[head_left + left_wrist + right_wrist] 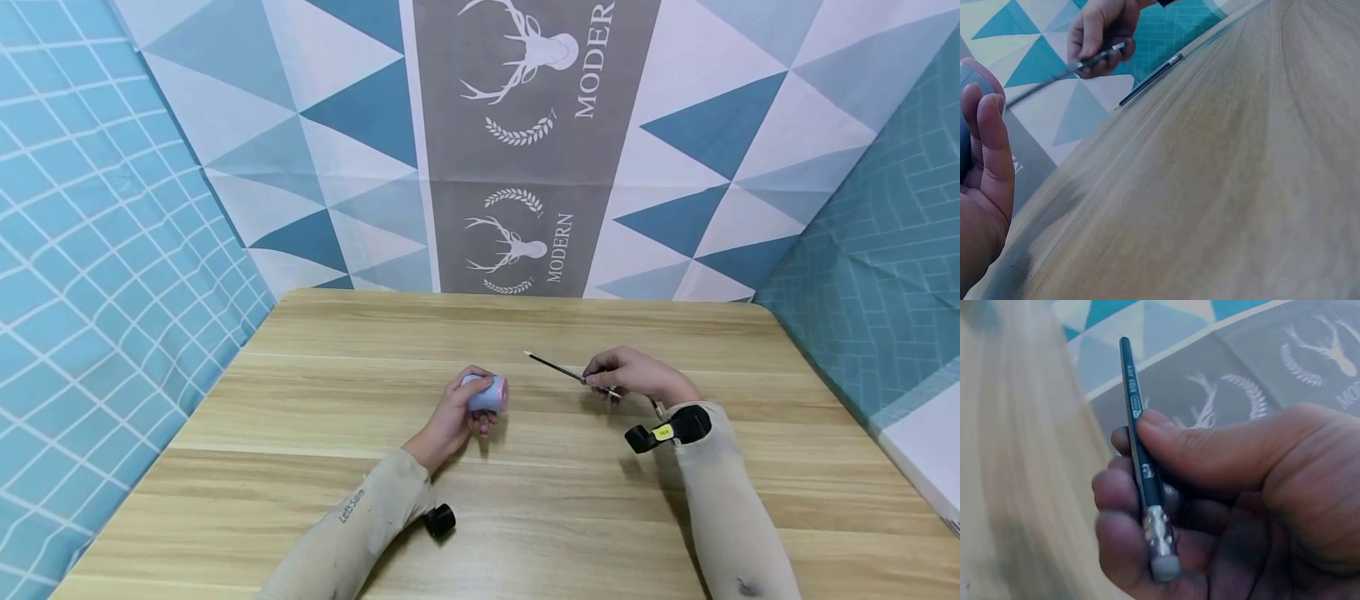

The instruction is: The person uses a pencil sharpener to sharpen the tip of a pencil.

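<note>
My left hand [452, 410] grips a pencil sharpener [486, 395], a small light-blue cylinder with a pink end turned to the right. In the left wrist view only part of the sharpener [984, 80] shows behind the fingers. Across from it, my right hand [637, 373] holds a dark pencil [557, 365] between thumb and fingers. The pale tip points up and left toward the sharpener's side, with a gap between them. In the right wrist view, the pencil's silver ferrule and whitish eraser [1165, 567] lie by the curled fingers.
A second dark pencil [1150, 81] lies on the wooden table [525, 533], partly hidden by the right wrist in the head view. Patterned cloth [517, 150] stands behind the table. A white object [926, 450] sits past the right edge.
</note>
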`<state>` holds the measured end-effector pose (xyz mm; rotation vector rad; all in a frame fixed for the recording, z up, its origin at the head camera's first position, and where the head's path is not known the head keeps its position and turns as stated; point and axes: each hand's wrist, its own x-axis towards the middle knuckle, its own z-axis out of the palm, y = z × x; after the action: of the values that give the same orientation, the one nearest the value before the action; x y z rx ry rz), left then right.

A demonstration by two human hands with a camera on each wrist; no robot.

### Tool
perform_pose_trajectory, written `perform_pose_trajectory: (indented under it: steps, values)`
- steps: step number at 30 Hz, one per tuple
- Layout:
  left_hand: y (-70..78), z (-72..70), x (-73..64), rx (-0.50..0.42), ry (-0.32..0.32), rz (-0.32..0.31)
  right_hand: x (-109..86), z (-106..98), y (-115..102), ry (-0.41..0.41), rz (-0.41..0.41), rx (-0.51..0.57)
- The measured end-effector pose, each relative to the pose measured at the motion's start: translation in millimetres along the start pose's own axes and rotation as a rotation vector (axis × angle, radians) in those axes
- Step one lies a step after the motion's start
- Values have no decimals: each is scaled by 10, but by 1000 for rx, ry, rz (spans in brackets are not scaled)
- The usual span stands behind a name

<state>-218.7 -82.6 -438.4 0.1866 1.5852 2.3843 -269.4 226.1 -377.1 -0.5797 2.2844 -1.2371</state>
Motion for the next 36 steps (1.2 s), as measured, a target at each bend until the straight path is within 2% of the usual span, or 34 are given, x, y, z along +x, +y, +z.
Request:
perform_pose_trajectory:
  steps: [8,12,17,21,28,36]
  values:
    - [7,-7,-1,-24,-8,-8,-83,-47,-136,-72,-65,79]
    - [2,-10,0,-23,-6,2,-114,-45,-171,-145,-75,64]
    - [1,-12,-11,-5,-35,36,-105,16,-198,-217,-63,16]
    - [7,-13,-22,16,-58,60,-67,81,-208,-221,-47,-31]
    - [23,15,-9,41,24,-7,-32,173,-273,-210,-67,-52]
    - [-14,25,16,39,38,-7,2,309,-366,-162,-116,-162]
